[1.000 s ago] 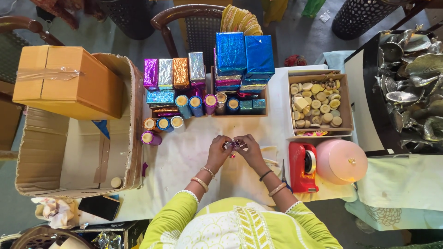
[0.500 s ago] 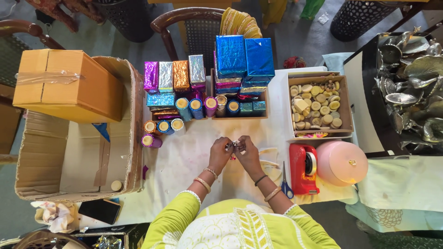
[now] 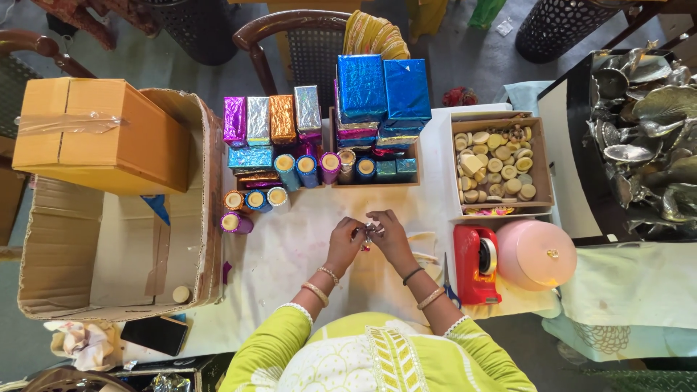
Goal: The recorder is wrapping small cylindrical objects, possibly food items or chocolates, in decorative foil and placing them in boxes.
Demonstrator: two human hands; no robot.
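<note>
My left hand (image 3: 344,242) and my right hand (image 3: 388,234) meet over the white-covered table (image 3: 290,254), both pinching one small shiny item (image 3: 369,232) between their fingertips. The item is too small to tell what it is. Both wrists wear bangles, and my sleeves are lime green. Just beyond my hands stand foil-wrapped cylinders (image 3: 250,199) and foil-wrapped boxes (image 3: 272,120) in purple, silver, orange and blue.
A large open cardboard carton (image 3: 87,290) with a closed brown box (image 3: 94,134) on it stands at the left. A tray of round pale pieces (image 3: 497,163), a red tape dispenser (image 3: 475,265), a pink domed lid (image 3: 535,254) and blue-handled scissors (image 3: 449,287) lie at the right. A phone (image 3: 154,334) lies at the near left.
Both hands stay together over the small shiny item, with only slight finger movement. Nothing else has moved.
</note>
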